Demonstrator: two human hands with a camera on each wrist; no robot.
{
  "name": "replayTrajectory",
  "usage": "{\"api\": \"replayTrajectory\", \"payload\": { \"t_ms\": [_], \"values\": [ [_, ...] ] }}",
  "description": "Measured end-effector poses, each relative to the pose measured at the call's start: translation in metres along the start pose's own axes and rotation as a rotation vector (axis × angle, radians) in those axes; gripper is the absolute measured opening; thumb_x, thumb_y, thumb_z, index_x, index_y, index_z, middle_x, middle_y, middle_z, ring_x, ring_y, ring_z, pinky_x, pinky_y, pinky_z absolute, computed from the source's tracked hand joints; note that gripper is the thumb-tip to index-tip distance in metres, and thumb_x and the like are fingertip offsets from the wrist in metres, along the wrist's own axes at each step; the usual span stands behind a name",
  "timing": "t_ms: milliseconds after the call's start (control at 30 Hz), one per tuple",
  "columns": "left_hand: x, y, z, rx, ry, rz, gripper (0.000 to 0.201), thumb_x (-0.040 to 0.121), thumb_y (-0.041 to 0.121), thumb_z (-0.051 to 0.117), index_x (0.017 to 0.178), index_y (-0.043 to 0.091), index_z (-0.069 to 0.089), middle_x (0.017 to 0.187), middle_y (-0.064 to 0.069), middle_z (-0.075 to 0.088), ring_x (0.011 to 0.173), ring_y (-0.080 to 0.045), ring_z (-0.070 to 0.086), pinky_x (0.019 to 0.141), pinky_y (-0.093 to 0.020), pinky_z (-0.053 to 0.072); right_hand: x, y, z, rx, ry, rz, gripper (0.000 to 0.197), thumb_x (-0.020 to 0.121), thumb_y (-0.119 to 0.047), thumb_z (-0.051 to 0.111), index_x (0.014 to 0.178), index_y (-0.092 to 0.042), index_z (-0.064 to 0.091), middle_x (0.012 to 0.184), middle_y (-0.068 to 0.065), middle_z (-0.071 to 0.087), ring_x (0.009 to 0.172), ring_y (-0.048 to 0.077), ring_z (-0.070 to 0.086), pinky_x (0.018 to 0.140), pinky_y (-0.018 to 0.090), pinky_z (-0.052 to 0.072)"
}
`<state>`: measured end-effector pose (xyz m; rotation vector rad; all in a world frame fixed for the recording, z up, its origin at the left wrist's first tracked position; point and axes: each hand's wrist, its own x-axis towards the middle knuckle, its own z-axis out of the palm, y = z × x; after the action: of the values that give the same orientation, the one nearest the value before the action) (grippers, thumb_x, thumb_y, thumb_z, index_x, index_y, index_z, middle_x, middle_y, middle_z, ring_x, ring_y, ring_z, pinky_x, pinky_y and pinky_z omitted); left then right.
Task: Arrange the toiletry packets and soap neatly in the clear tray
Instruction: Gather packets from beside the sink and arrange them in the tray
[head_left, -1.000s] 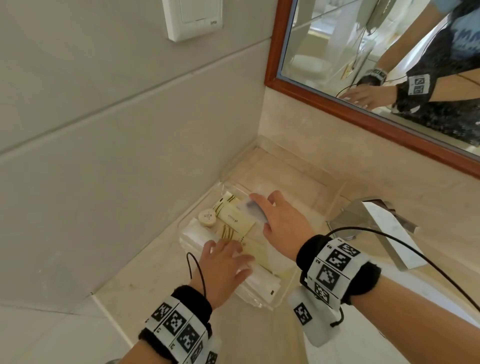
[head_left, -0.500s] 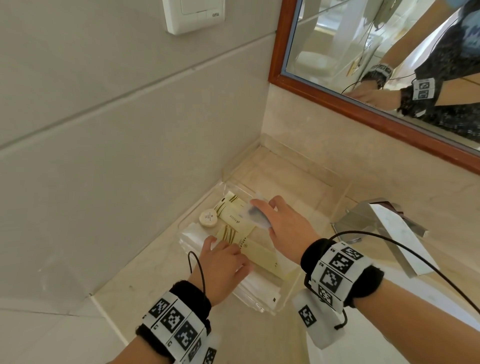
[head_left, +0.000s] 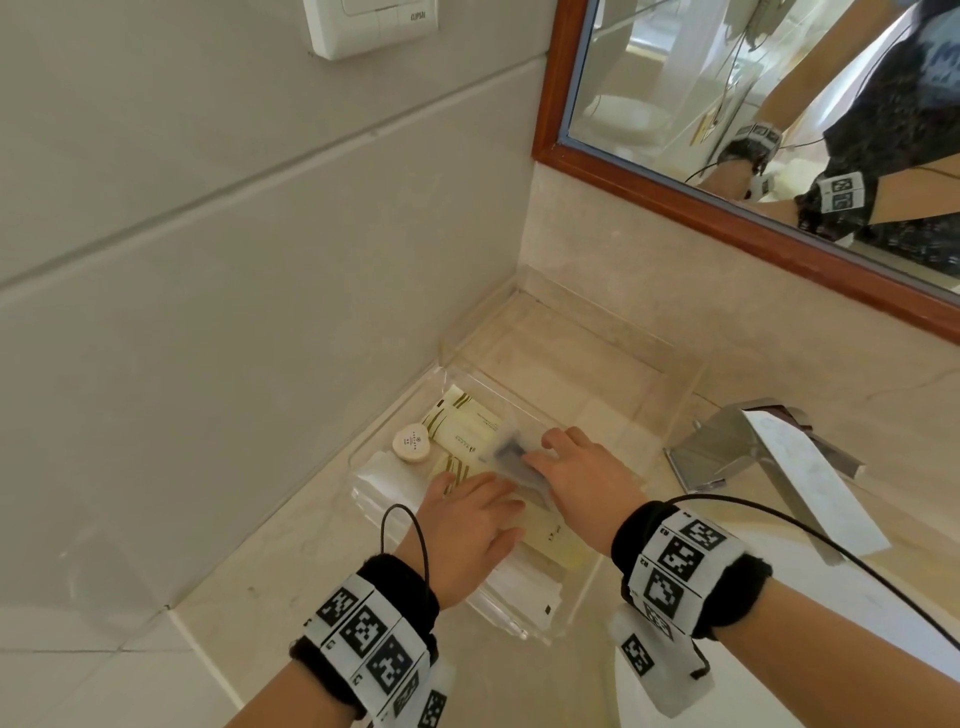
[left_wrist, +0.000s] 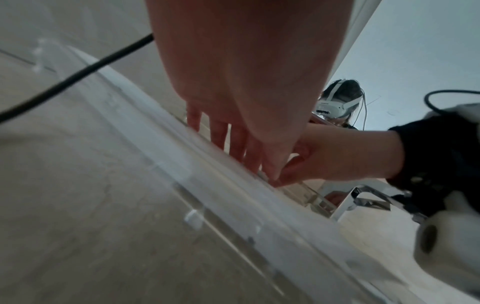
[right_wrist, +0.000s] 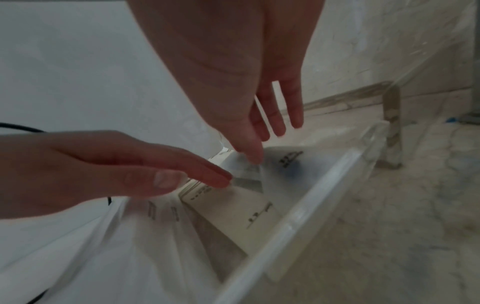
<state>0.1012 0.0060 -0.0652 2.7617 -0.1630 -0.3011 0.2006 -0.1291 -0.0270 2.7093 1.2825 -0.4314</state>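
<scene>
**Head view: both hands flattening packets in tray**

Head view is showing the right hand (head_left: 582, 475) pinching a frosted translucent packet with a dark item inside (head_left: 511, 457), while the left hand (head_left: 475, 525), fingers straight, is pressing cream paper packets (head_left: 467, 431) flat in the clear acrylic tray (head_left: 566, 613). Round cream soap (head_left: 411, 442) is sitting at the tray's wall side. Best sliding the packet parallel, edges flush, left pressing lightly. Beige marble bench (head_left: 270, 561), wood-framed mirror (head_left: 727, 218), chrome faucet (head_left: 753, 447), grey tiled wall.
</scene>
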Motion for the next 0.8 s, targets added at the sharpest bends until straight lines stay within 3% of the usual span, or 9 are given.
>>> {"api": "replayTrajectory", "payload": {
  "t_ms": [67,133,300,367,467,600,800],
  "values": [
    [0.002,0.001,0.004,0.018,-0.074,0.013,0.083,0.071,0.055,-0.007,0.14,0.03,0.034,0.155,0.01,0.023,0.145,-0.01,0.013,0.118,-0.043,0.012,0.0,0.001,-0.002,-0.017,-0.029,0.011,0.036,0.089,-0.003,0.049,0.124,-0.011,0.049,0.129,0.011,0.044,0.117,0.028,0.042,0.093,0.035,0.047],
    [0.002,0.001,0.006,0.015,-0.102,0.01,0.084,0.07,0.057,-0.007,0.142,0.03,0.029,0.154,0.01,0.022,0.145,-0.011,0.01,0.119,-0.042,0.012,-0.002,0.003,-0.003,-0.001,-0.064,0.037,0.035,0.09,-0.002,0.049,0.124,-0.011,0.047,0.128,0.011,0.045,0.115,0.027,0.045,0.089,0.033,0.045],
    [0.004,-0.004,-0.003,-0.002,-0.1,0.042,0.077,0.076,0.056,0.003,0.135,0.026,0.041,0.136,0.006,0.043,0.13,-0.014,0.033,0.111,-0.036,0.029,-0.006,0.004,-0.01,0.031,-0.108,0.07,0.037,0.091,0.001,0.045,0.126,-0.01,0.044,0.127,0.012,0.044,0.113,0.027,0.048,0.087,0.033,0.047],
    [0.007,-0.003,-0.008,-0.003,-0.108,0.033,0.062,0.085,0.053,0.014,0.13,0.025,0.046,0.13,0.006,0.047,0.124,-0.015,0.038,0.105,-0.034,0.034,-0.002,0.004,-0.014,0.042,-0.094,0.061,0.037,0.09,0.001,0.046,0.126,-0.009,0.046,0.127,0.013,0.044,0.112,0.028,0.049,0.09,0.035,0.051],
    [0.009,0.002,-0.014,-0.006,-0.039,0.026,0.035,0.096,0.037,0.033,0.126,0.025,0.048,0.129,0.005,0.047,0.117,-0.017,0.042,0.099,-0.032,0.037,0.002,0.0,-0.013,0.059,-0.1,0.004,0.03,0.093,-0.007,0.043,0.123,-0.009,0.048,0.125,0.014,0.046,0.11,0.029,0.05,0.089,0.038,0.05],
    [0.009,0.004,-0.015,-0.017,0.066,-0.023,0.04,0.095,0.038,0.033,0.131,0.028,0.047,0.137,0.004,0.038,0.123,-0.015,0.039,0.1,-0.028,0.032,0.001,0.0,-0.009,0.101,-0.095,0.038,0.027,0.093,-0.009,0.045,0.12,-0.009,0.051,0.124,0.013,0.047,0.108,0.029,0.052,0.087,0.037,0.05],
    [0.012,0.005,-0.021,-0.056,0.126,-0.109,0.035,0.094,0.028,0.044,0.128,0.024,0.052,0.132,0.0,0.043,0.118,-0.018,0.046,0.094,-0.029,0.036,-0.001,0.004,-0.01,0.141,-0.093,0.028,0.037,0.093,-0.005,0.045,0.129,-0.013,0.045,0.128,0.013,0.045,0.115,0.028,0.047,0.093,0.037,0.048]
  ]
}}
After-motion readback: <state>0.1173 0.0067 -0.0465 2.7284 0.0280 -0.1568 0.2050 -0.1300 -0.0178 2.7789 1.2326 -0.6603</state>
